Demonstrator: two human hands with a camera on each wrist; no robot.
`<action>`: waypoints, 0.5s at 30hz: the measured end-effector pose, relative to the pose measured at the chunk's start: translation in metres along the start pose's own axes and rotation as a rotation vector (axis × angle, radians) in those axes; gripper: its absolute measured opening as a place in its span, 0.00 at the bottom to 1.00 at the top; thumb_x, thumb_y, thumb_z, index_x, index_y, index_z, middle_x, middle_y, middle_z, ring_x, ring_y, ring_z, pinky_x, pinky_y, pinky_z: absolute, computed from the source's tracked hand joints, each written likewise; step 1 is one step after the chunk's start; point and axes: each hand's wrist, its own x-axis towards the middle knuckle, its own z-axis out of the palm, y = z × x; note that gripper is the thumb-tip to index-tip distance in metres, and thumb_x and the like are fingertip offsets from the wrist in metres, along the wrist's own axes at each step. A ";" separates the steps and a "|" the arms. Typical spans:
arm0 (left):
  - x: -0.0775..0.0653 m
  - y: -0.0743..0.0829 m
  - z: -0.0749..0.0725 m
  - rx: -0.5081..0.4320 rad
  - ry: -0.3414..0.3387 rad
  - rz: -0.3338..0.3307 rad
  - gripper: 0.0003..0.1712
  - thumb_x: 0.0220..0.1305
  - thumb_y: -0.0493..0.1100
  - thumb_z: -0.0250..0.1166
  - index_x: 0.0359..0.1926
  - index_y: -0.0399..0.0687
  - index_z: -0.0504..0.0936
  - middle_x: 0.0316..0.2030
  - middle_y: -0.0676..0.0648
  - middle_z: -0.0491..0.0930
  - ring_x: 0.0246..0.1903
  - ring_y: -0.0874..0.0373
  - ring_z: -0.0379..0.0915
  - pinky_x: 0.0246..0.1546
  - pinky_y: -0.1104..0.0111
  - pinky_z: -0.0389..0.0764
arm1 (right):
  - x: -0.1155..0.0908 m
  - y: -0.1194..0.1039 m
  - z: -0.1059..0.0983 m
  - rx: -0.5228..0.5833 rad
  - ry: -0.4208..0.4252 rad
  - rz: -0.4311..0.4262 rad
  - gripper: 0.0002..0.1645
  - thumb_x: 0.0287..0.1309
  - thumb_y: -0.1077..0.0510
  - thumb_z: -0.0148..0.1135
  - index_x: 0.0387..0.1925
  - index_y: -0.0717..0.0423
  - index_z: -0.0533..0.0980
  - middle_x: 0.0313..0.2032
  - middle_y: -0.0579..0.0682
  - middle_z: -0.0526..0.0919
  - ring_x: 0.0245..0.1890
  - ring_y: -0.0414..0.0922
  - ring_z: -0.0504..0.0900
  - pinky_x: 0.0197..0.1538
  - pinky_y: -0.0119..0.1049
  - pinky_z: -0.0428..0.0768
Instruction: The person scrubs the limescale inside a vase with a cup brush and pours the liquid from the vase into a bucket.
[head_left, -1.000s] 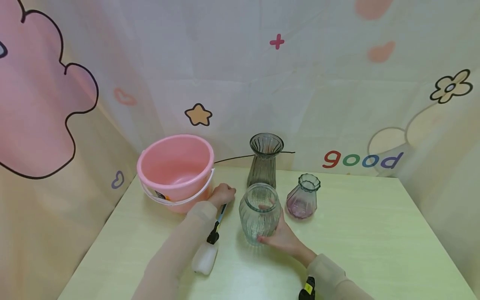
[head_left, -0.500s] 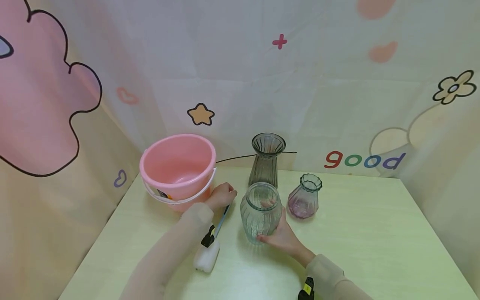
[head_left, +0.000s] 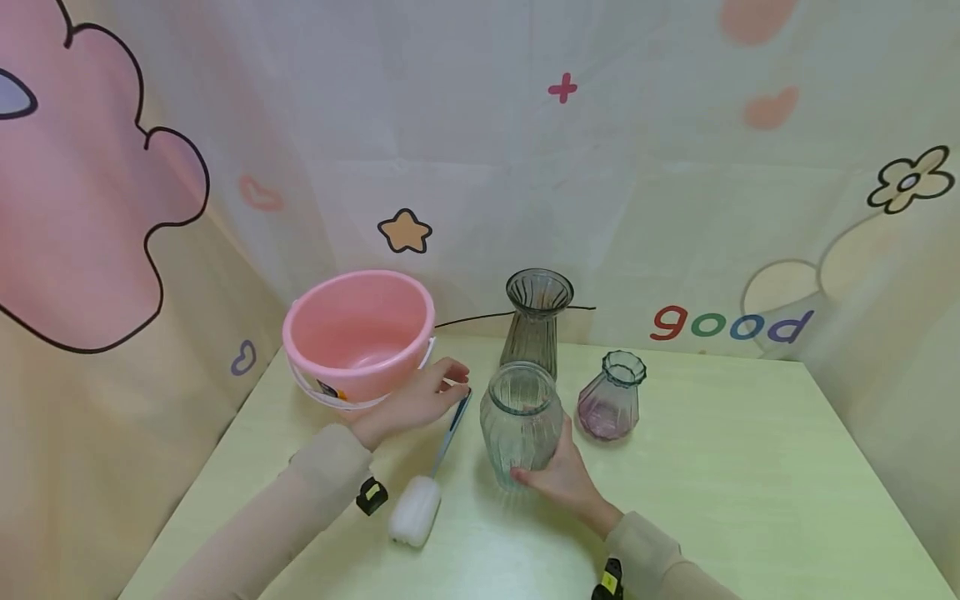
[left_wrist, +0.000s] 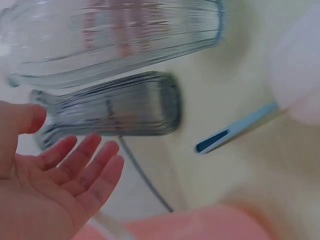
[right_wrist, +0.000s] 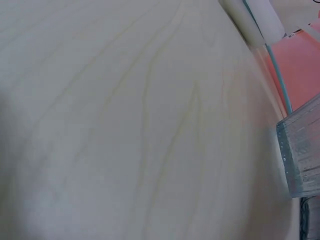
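Observation:
A clear ribbed glass vase [head_left: 520, 442] stands in the middle of the head view, and my right hand [head_left: 564, 479] grips it low on its right side. Left of it lies a bottle brush with a white sponge head [head_left: 416, 511] and a blue handle [left_wrist: 240, 126]. My left hand [head_left: 420, 392] hovers by the handle's far end, fingers loosely spread and holding nothing; the left wrist view shows the palm [left_wrist: 45, 200] apart from the brush. In the right wrist view only the lower part of the vase [right_wrist: 305, 150] appears, and the right hand is out of sight.
A pink bucket [head_left: 296, 354] with a white handle stands at the back left, close to my left forearm. Behind the vase is a tall grey glass vase [head_left: 531, 337]. A small purple-green glass vase [head_left: 609, 408] sits to the right. A printed curtain [head_left: 480, 167] hangs behind the table.
My left hand has let go of the brush handle, and its fingers have opened. The left forearm has shifted left, leaving the brush on the table. My right hand keeps its grip on the vase.

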 end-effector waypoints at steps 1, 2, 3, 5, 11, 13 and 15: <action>-0.006 0.003 -0.006 -0.024 0.003 0.032 0.17 0.67 0.43 0.52 0.53 0.39 0.70 0.50 0.42 0.74 0.48 0.50 0.73 0.49 0.60 0.74 | 0.001 -0.001 0.000 -0.009 0.003 -0.008 0.67 0.29 0.54 0.78 0.67 0.51 0.44 0.62 0.60 0.62 0.63 0.59 0.60 0.62 0.60 0.57; -0.012 0.006 -0.013 -0.051 0.006 0.060 0.17 0.67 0.42 0.51 0.53 0.38 0.70 0.50 0.42 0.74 0.47 0.50 0.73 0.48 0.61 0.74 | 0.003 -0.003 0.000 -0.015 0.007 -0.021 0.68 0.29 0.54 0.79 0.68 0.51 0.44 0.62 0.60 0.61 0.63 0.59 0.60 0.61 0.61 0.58; -0.017 0.008 -0.020 -0.069 0.014 0.085 0.17 0.67 0.41 0.51 0.53 0.38 0.70 0.49 0.41 0.75 0.47 0.51 0.74 0.47 0.61 0.75 | 0.005 -0.005 0.000 -0.019 0.006 -0.037 0.68 0.29 0.54 0.79 0.68 0.51 0.44 0.63 0.60 0.61 0.63 0.59 0.60 0.61 0.61 0.58; -0.027 0.009 -0.035 -0.106 0.037 0.126 0.16 0.68 0.40 0.50 0.53 0.37 0.70 0.48 0.41 0.75 0.45 0.51 0.75 0.46 0.63 0.76 | 0.010 -0.011 -0.001 -0.021 0.002 -0.079 0.69 0.30 0.53 0.79 0.68 0.51 0.43 0.63 0.59 0.60 0.63 0.59 0.60 0.60 0.61 0.58; -0.052 0.005 -0.083 -0.120 0.222 0.126 0.14 0.69 0.40 0.49 0.50 0.36 0.71 0.44 0.39 0.77 0.41 0.49 0.77 0.43 0.64 0.78 | 0.032 -0.045 -0.004 -0.087 -0.006 -0.216 0.69 0.30 0.52 0.79 0.68 0.48 0.43 0.61 0.59 0.64 0.59 0.60 0.66 0.56 0.60 0.66; -0.056 0.000 -0.096 -0.105 0.307 0.105 0.15 0.69 0.41 0.49 0.48 0.35 0.72 0.43 0.38 0.78 0.40 0.49 0.77 0.41 0.67 0.78 | 0.041 -0.059 -0.005 -0.120 -0.013 -0.262 0.70 0.30 0.52 0.79 0.68 0.46 0.42 0.60 0.59 0.64 0.58 0.60 0.68 0.54 0.60 0.67; -0.060 -0.007 -0.108 -0.097 0.380 0.072 0.16 0.69 0.42 0.48 0.48 0.33 0.72 0.43 0.37 0.77 0.40 0.49 0.76 0.40 0.71 0.78 | 0.048 -0.074 -0.006 -0.165 -0.016 -0.312 0.70 0.29 0.50 0.79 0.69 0.46 0.41 0.61 0.59 0.64 0.58 0.59 0.68 0.53 0.59 0.69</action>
